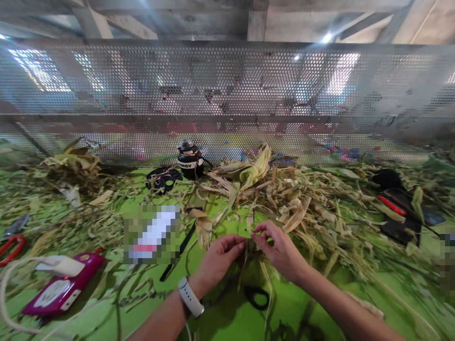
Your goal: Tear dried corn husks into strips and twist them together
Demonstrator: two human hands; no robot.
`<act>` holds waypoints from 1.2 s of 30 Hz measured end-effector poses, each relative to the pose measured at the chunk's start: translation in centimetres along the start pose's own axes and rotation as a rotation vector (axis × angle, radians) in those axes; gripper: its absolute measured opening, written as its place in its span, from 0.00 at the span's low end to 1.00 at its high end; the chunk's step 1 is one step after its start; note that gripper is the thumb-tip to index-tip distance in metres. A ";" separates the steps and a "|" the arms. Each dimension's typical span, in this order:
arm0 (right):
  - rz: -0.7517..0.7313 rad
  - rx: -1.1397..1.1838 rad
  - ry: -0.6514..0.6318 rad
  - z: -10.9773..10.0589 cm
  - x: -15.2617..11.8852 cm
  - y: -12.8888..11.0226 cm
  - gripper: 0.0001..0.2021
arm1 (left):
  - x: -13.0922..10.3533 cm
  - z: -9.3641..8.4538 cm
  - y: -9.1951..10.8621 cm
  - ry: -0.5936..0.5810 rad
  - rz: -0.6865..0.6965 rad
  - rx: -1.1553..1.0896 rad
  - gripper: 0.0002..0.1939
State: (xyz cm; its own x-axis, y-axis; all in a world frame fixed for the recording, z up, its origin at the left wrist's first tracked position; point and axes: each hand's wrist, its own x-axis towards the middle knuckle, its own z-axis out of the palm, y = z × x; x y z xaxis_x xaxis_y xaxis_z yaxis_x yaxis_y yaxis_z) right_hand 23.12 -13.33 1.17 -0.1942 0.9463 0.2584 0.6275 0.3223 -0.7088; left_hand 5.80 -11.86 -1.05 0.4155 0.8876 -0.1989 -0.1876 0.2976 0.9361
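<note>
1. Surface and room. We see a bright green tabletop (220, 319) strewn with dry plant scraps, backed by a perforated metal screen (227, 99) beneath concrete beams (258, 21).
2. Work. At lower centre, between the fingertips, we find a thin strip of dry husk (249, 248); it appears dull and narrow, its ends too small to trace.
3. Hands. The left hand (224, 253), with a white-strapped watch (191, 297) at the wrist, pinches the strip between thumb and forefinger; the right hand (279, 248), just beside, is likewise narrowed on it.
4. Margins. Beyond the hands, we note a husk heap (287, 201) reaching toward the screen, and a black flask (190, 163) standing upright. Leftward lies a magenta device (62, 291). Between the forearms, green surface shows around a black loop (266, 299).
</note>
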 end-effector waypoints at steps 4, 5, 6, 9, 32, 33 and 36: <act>-0.003 0.039 0.025 0.1 -0.1 0.1 0.10 | 0.0 -0.1 -0.1 0.004 0.043 0.059 0.22; -0.029 0.025 0.018 0.2 -0.2 0.2 0.10 | 0.0 -0.1 -0.2 0.005 0.055 0.081 0.22; -0.051 0.010 0.003 0.3 -0.2 0.2 0.09 | 0.0 -0.2 -0.2 0.010 0.068 0.107 0.21; -0.060 -0.032 -0.038 0.6 -0.3 0.3 0.04 | -0.1 -0.3 -0.2 0.039 0.082 0.194 0.19; 0.157 0.107 -0.262 -0.3 0.2 -0.5 0.05 | -0.1 -0.9 1.8 0.001 -0.013 0.276 0.20; 0.158 0.124 -0.267 -0.1 0.1 -0.4 0.06 | -0.2 -0.9 1.7 -0.008 -0.015 0.279 0.20; 0.182 0.186 -0.292 0.2 0.0 0.0 0.05 | -0.2 -0.7 1.7 -0.015 -0.002 0.315 0.19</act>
State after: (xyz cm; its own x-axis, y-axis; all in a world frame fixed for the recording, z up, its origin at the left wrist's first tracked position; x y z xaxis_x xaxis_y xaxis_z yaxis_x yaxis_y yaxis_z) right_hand 23.01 -13.28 1.05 -0.3161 0.9468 -0.0611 0.5291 0.1225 -0.8397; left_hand 4.71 -11.30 0.40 0.4289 0.8812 -0.1988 0.0969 0.1739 0.9800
